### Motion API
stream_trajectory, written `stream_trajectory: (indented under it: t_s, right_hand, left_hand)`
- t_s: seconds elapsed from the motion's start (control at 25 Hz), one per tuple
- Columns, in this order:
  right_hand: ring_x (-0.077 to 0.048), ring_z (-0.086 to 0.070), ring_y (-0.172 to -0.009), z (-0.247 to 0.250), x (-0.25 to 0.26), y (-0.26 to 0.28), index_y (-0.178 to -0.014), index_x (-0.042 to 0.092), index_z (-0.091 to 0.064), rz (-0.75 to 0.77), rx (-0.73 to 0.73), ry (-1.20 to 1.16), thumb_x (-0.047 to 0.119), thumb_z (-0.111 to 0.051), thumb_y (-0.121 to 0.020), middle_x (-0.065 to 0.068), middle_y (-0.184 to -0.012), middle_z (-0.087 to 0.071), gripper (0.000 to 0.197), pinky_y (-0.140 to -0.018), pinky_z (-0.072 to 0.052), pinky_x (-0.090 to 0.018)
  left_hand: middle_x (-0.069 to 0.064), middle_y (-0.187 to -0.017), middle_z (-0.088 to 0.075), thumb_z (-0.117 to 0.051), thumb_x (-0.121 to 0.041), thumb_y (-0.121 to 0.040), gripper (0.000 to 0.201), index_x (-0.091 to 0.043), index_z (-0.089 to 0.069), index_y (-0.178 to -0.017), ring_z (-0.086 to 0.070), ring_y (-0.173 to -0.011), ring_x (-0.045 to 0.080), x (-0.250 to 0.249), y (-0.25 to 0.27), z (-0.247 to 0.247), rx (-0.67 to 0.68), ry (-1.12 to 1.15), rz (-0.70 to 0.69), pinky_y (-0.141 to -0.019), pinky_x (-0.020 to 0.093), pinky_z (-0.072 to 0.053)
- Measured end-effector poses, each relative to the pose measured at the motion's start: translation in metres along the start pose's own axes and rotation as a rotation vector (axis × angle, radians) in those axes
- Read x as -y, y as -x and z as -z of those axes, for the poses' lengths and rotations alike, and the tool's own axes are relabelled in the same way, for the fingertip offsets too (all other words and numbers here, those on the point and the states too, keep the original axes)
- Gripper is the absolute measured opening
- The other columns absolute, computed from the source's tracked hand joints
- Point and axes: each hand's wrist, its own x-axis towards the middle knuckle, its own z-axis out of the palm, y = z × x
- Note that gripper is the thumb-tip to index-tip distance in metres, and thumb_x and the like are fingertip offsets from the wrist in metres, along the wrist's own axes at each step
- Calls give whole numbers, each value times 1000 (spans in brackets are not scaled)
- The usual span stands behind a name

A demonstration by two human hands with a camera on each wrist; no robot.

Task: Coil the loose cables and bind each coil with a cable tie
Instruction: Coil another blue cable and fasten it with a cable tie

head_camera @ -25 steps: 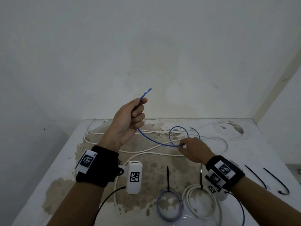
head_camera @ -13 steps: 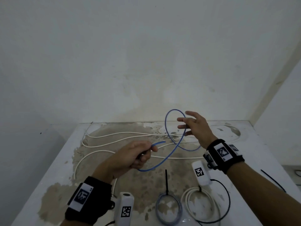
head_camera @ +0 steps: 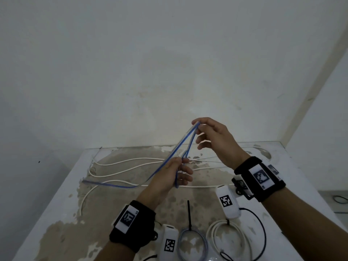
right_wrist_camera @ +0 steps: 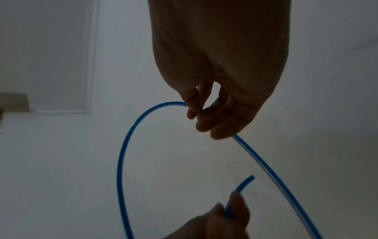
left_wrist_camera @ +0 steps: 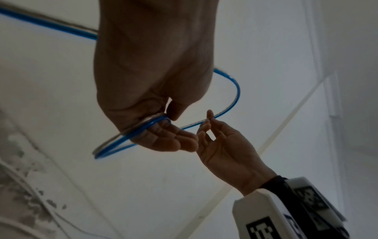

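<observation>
A loose blue cable [head_camera: 113, 184] rises from the table's left side to both raised hands. My left hand [head_camera: 181, 162] grips it near its free end, thumb over the strand [left_wrist_camera: 155, 122], and the cut tip sticks out above the fingers [right_wrist_camera: 245, 182]. Up and to the right, my right hand [head_camera: 196, 127] pinches the top of a loop [right_wrist_camera: 198, 110] between thumb and fingertips. That loop hangs between the two hands [left_wrist_camera: 237, 90]. A long white cable [head_camera: 131, 161] lies uncoiled across the back of the table.
Two bound coils lie at the front: a blue-grey coil [head_camera: 194, 245] with a black tie tail [head_camera: 188, 213], and a white coil [head_camera: 226, 236] to its right. The stained white table [head_camera: 62, 204] meets walls at the back and right.
My left hand came down from high on the left to mid-table. My right hand rose off the table and took hold of the blue cable, drawing it into a tall loop.
</observation>
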Motion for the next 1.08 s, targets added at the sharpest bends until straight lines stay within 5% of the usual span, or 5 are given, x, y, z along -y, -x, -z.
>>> stream_trajectory:
  t_s: [0.28, 0.48, 0.68, 0.84, 1.08]
  right_hand:
    - [-24, -72, -73, -1, 14, 2, -105, 6, -64, -119, -55, -344, 12, -52, -101, -6, -87, -61, 14, -67, -61, -30]
    - [-26, -73, -85, 5, 8, -2, -127, 8, -62, -184, -53, -302, 13, -56, -100, -7, -113, -61, 29, -70, -62, -33]
    - [-28, -71, -91, 13, -28, -2, -110, 2, -66, -311, -319, -444, 15, -61, -98, -12, -102, -62, 18, -80, -61, -36]
    - [-31, -72, -88, 29, -38, 3, -99, 1, -60, -301, -432, -603, 4, -60, -97, -9, -89, -58, 4, -80, -63, -39]
    - [-23, -75, -79, 27, -24, 8, -127, 2, -58, -284, -322, -608, 1, -55, -99, -10, -99, -63, 28, -73, -64, -32]
  left_hand:
    - [5, -61, -71, -38, -17, -104, 28, -4, -60, -93, -69, -51, 18, -18, -14, -6, -74, 259, -43, -46, 24, -54]
    - [-1, -65, -63, -39, -23, -104, 31, -7, -65, -99, -49, -45, 10, -15, -8, 5, 27, -43, -31, -44, 21, -36]
    - [0, -57, -48, -40, -19, -102, 33, -8, -68, -89, -36, -43, 10, -12, 0, 21, 182, -64, -95, -44, 22, -31]
    - [5, -64, -62, -39, -15, -98, 30, -3, -64, -85, -66, -69, 21, -9, 0, 39, 91, 191, -182, -68, 25, -54]
    - [0, -95, -76, -49, -15, -89, 25, -16, -74, -94, -69, -95, 12, 6, -2, 42, 124, -329, -278, -90, 30, -47]
